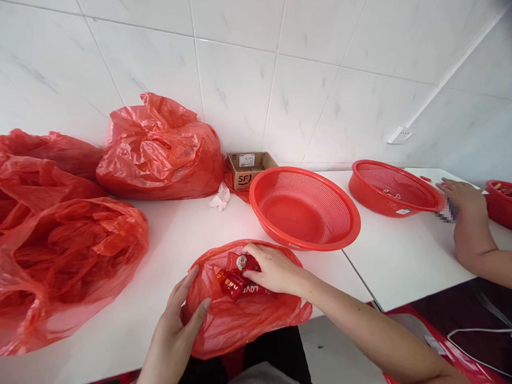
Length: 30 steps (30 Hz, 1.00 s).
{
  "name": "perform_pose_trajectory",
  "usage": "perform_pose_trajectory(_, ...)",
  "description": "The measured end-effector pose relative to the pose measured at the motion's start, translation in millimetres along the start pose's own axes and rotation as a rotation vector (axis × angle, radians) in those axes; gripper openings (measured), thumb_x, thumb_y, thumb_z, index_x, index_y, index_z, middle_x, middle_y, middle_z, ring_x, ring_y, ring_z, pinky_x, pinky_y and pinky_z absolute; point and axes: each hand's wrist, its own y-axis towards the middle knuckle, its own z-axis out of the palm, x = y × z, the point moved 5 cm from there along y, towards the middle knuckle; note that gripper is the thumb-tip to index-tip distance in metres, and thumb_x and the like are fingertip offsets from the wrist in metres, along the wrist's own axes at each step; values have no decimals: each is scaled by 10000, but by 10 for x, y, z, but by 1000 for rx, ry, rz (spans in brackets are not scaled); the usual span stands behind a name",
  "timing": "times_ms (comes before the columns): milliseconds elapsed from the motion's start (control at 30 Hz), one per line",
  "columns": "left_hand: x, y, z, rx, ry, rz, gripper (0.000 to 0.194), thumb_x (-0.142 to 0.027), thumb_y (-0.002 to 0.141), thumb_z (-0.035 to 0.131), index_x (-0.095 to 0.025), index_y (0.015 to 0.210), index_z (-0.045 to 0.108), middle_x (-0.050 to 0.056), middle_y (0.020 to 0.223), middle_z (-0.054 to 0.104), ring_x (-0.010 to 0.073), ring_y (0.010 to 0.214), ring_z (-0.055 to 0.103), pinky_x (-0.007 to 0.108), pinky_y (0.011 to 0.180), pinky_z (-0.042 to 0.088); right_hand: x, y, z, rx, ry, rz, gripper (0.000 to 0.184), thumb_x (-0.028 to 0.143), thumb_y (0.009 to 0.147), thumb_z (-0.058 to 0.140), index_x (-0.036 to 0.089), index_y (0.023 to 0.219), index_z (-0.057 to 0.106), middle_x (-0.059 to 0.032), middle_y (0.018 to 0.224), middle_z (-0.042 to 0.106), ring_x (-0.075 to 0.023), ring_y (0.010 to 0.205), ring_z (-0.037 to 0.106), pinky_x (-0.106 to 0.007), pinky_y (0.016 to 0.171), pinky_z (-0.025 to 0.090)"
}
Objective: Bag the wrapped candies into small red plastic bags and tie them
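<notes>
A red plastic bag (217,336) lies at the table's front edge with its mouth spread wide. Inside it are several small red wrapped packets (231,284) with gold lettering. My left hand (178,318) is at the bag's left rim, thumb and fingers around the plastic. Reaching into the bag, my right hand (272,268) has its thumb and fingers closed about a red packet (242,262) with a pale round mark. Just behind the bag stands a red perforated basket (297,216).
Large red bags (160,149) crowd the left and back. A small cardboard box (250,168) and crumpled tissue (220,196) stand near the wall. At right are another red basket (394,191) and a co-worker's hand (463,196), partly blurred.
</notes>
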Motion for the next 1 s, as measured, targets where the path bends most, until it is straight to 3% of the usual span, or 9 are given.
perform_pose_trajectory(200,7,4,9,2,1,4,592,-466,870,596,-340,1427,442,17,1463,486,239,1390,395,396,1147,345,-4,8,4,-22,-22,-24,322,263,854,644,232,1158,544,-67,1175,650,-238,1067,622,-392,904,488)
perform_pose_trajectory(500,13,23,-68,-29,-30,-21,622,-476,832,632,-314,1411,473,44,1471,478,281,1388,401,435,1159,315,1,93,61,-114,-104,-109,354,198,861,630,223,1205,549,-73,1195,626,-230,1125,588,-392,958,480)
perform_pose_trajectory(800,23,7,-91,-47,-44,-20,640,-458,827,645,-303,1422,467,57,1461,492,296,1371,418,469,1163,297,114,5,-23,-47,-74,-104,449,158,916,529,209,1361,506,-70,1407,540,-216,1286,507,-376,1079,412)
perform_pose_trajectory(900,-54,-14,-93,-50,-66,-57,688,-491,789,674,-286,1416,482,80,1396,549,307,1286,510,453,1081,419,88,-150,-132,-6,-119,-56,412,186,938,499,205,1349,529,-71,1344,596,-215,1215,566,-366,1018,448)
perform_pose_trajectory(1000,-121,-52,-108,-66,-168,-189,731,-549,773,664,-279,1424,469,88,1186,650,259,979,670,374,829,578,-8,-392,-210,136,-313,17,390,252,895,592,203,1282,599,-96,1170,686,-268,1066,636,-420,928,465)
